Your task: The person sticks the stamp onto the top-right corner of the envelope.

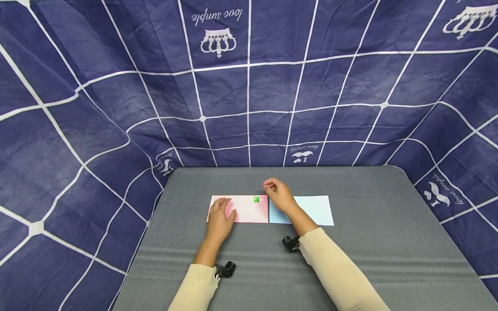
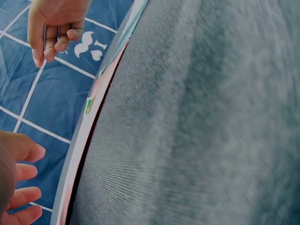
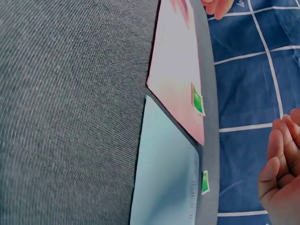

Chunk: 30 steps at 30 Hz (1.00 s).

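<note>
A pink envelope [image 1: 247, 211] with a green stamp [image 1: 256, 199] at its upper right corner lies flat on the grey table. My left hand [image 1: 221, 218] hovers over its left part, fingers spread and holding nothing. To its right, a narrow gap away, lies a light blue envelope [image 1: 317, 209]. My right hand [image 1: 281, 196] is raised above the left end of the blue envelope, fingers loosely bent; nothing shows in them. The right wrist view shows a second green stamp [image 3: 205, 183] at the blue envelope's far edge; in the head view the right hand hides that spot.
The grey tabletop [image 1: 373, 242] extends around both envelopes. Dark blue cloth [image 1: 272, 86] with white grid lines hangs behind the table and at both sides. Black wrist cameras [image 1: 225, 269] sit by the cream sleeves [image 1: 338, 268].
</note>
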Motion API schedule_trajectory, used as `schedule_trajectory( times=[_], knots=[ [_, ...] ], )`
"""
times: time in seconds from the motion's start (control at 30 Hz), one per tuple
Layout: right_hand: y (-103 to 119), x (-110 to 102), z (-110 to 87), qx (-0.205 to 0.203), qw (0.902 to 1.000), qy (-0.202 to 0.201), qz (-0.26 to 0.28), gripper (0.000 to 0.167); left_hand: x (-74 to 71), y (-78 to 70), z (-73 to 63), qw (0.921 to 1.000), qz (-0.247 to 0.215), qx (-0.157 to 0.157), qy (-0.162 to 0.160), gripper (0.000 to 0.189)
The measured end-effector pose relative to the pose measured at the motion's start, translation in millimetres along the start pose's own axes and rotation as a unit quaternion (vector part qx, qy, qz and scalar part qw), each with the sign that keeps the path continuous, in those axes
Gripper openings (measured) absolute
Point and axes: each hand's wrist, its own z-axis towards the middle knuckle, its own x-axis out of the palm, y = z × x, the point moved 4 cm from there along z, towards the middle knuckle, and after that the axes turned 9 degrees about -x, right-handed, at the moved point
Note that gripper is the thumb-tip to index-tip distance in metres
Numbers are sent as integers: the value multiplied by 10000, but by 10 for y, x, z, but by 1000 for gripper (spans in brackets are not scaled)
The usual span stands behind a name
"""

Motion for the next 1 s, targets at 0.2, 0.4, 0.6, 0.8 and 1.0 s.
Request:
schedule_trajectory(
  times=[0.2,0.4,0.6,0.8,1.0],
  knots=[
    [17,-86,-40,-23,9999,-93,87,18,-4,-76,-19,9994,-325,85,102,42],
    [-13,-172,-74,67,9997,-155,189,21,30,-136,-63,9990,-356,241,113,38],
    [-30,-253,-95,90,9996,-202,198,19,44,-197,-89,9983,-462,353,101,37],
    [-73,-310,-106,84,9996,-265,99,19,71,-264,-120,9976,-531,364,239,36],
    [-111,-356,-103,8,9994,-350,62,21,115,-323,-158,9971,-538,452,280,36]
  ],
)
